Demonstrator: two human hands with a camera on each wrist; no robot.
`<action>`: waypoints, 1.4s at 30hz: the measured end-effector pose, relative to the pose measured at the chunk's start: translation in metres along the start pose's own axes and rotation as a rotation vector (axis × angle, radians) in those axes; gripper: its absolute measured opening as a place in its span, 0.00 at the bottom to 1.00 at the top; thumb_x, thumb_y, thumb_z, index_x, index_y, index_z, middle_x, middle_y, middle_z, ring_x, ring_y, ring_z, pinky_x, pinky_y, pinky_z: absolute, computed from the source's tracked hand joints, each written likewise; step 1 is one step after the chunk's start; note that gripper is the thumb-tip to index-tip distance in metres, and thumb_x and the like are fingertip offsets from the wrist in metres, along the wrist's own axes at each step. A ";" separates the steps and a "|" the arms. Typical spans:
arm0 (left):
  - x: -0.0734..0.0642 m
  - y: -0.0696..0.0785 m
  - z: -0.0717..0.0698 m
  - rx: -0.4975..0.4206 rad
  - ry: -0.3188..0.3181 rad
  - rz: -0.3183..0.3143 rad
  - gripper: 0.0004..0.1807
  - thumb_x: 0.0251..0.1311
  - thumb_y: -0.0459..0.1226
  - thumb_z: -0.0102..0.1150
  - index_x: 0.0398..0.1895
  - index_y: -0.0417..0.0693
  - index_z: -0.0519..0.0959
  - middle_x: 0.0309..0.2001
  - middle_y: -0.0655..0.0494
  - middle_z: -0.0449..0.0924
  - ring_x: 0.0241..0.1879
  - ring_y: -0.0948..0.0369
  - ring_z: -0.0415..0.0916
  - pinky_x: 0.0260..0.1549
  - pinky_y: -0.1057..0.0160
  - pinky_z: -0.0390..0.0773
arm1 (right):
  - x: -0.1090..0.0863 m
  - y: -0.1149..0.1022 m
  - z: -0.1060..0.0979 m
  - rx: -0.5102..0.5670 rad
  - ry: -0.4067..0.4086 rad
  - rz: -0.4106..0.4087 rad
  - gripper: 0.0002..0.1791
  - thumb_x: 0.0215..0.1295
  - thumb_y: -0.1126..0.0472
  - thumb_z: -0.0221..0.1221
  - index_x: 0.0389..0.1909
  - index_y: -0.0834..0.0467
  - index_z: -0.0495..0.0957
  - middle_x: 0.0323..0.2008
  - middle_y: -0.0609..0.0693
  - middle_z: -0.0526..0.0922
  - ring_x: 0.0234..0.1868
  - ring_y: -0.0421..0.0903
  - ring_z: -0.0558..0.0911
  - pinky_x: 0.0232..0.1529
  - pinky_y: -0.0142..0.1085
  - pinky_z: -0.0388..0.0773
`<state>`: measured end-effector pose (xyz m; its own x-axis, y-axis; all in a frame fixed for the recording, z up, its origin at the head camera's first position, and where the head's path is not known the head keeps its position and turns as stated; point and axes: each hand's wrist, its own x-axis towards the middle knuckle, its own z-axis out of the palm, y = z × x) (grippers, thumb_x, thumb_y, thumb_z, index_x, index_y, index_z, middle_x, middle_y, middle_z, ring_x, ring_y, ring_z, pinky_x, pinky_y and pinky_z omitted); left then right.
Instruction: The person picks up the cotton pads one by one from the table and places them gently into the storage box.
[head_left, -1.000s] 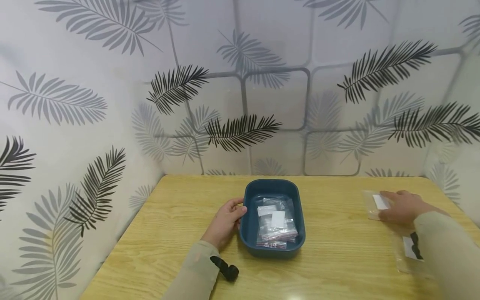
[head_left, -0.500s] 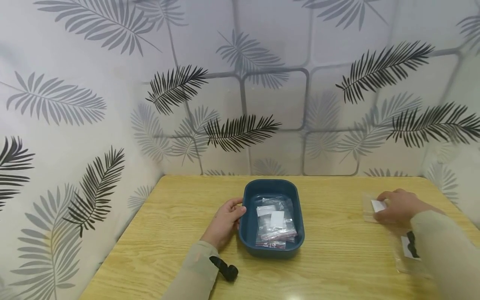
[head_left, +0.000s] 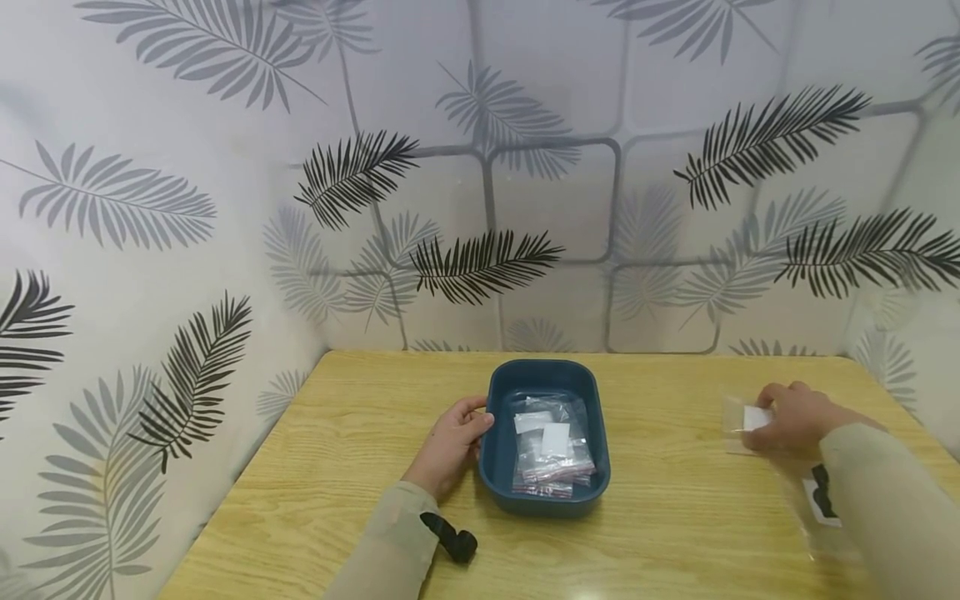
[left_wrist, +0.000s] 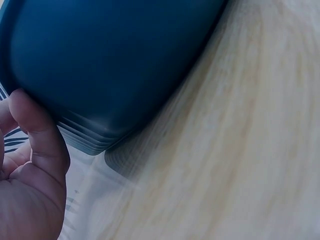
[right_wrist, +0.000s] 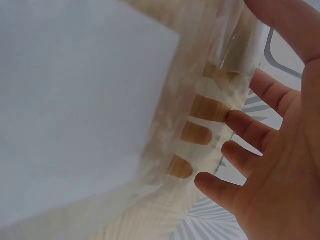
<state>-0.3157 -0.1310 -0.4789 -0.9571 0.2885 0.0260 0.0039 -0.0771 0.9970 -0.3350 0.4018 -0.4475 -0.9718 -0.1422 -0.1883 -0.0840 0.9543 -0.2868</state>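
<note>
A dark blue plastic bin (head_left: 495, 492) stands on the table with several clear zip bags (head_left: 536, 479) inside, white cards showing in them. My left hand (head_left: 448, 442) holds its left wall, thumb at the rim; the left wrist view shows the bin's ribbed outside (left_wrist: 115, 75) beside the thumb. Far to the right, my right hand (head_left: 798, 419) grips a clear plastic bag (head_left: 732, 429) with a white card, thumb and fingers on either side. The right wrist view shows spread, bent fingers (right_wrist: 250, 130) and bulging plastic (right_wrist: 237, 40); the thumb tip is cut off.
Another clear bag with a white card (head_left: 823, 504) lies under the right wrist, partly covered by the sleeve (head_left: 885, 508). The wood-grain table (head_left: 660, 533) ends against a feather-patterned wall (head_left: 555, 208).
My right hand has shifted slightly left, and the bag in it has slid towards me and turned a little. The bag under the wrist has shifted slightly towards me. My left hand stays put.
</note>
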 end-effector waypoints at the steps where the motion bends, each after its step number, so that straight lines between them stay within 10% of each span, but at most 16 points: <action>1: 0.000 0.000 0.000 -0.001 0.000 0.002 0.25 0.75 0.37 0.55 0.70 0.38 0.68 0.43 0.43 0.76 0.31 0.61 0.73 0.30 0.66 0.75 | 0.000 0.001 0.000 0.007 0.007 -0.003 0.50 0.47 0.32 0.72 0.56 0.68 0.71 0.45 0.69 0.72 0.41 0.62 0.74 0.40 0.58 0.74; 25: 0.003 -0.002 0.000 0.007 0.017 -0.028 0.24 0.75 0.37 0.55 0.70 0.40 0.68 0.42 0.45 0.76 0.32 0.60 0.72 0.31 0.66 0.75 | 0.000 -0.013 0.002 -0.063 0.093 -0.124 0.33 0.52 0.39 0.71 0.40 0.65 0.76 0.37 0.57 0.75 0.39 0.56 0.72 0.39 0.50 0.72; 42: 0.003 -0.002 0.000 -0.013 0.014 -0.041 0.25 0.75 0.37 0.55 0.71 0.39 0.68 0.40 0.47 0.76 0.28 0.61 0.72 0.27 0.66 0.74 | -0.010 -0.151 -0.020 0.084 0.234 -0.450 0.27 0.52 0.39 0.74 0.41 0.54 0.77 0.52 0.57 0.74 0.56 0.60 0.73 0.56 0.58 0.71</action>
<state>-0.3188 -0.1304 -0.4808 -0.9603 0.2786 -0.0160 -0.0393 -0.0784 0.9961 -0.3167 0.2641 -0.3836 -0.8675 -0.4621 0.1841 -0.4968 0.7864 -0.3672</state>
